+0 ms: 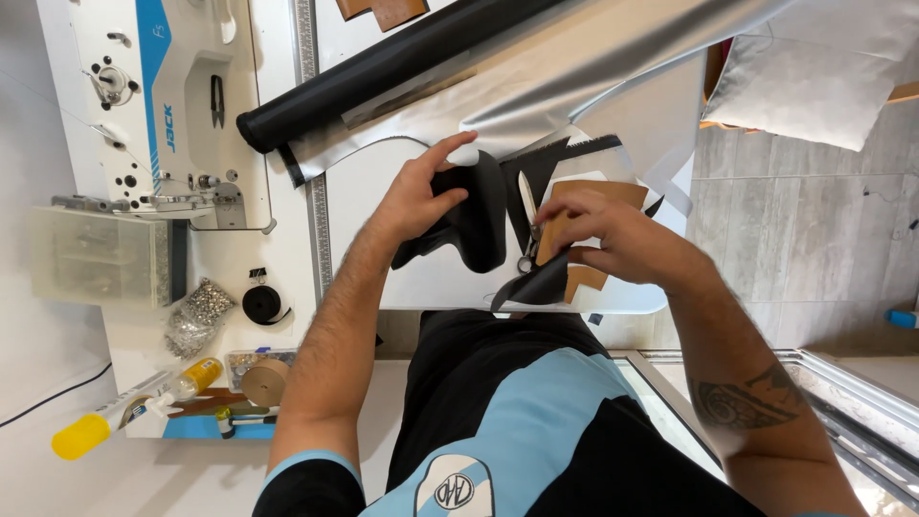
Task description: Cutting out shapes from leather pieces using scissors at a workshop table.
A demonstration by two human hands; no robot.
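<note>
Studs fill the clear bag [196,314] beside black tape [265,303].

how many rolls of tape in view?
2. A black roll lies on the white table below the sewing machine; a brown roll sits further down near the yellow-capped bottles. More may be hidden among the clutter.

We find bare table [421,287] just below the black fabric roll [383,72]; left of it, the sewing machine [163,115] blocks passage.
</note>
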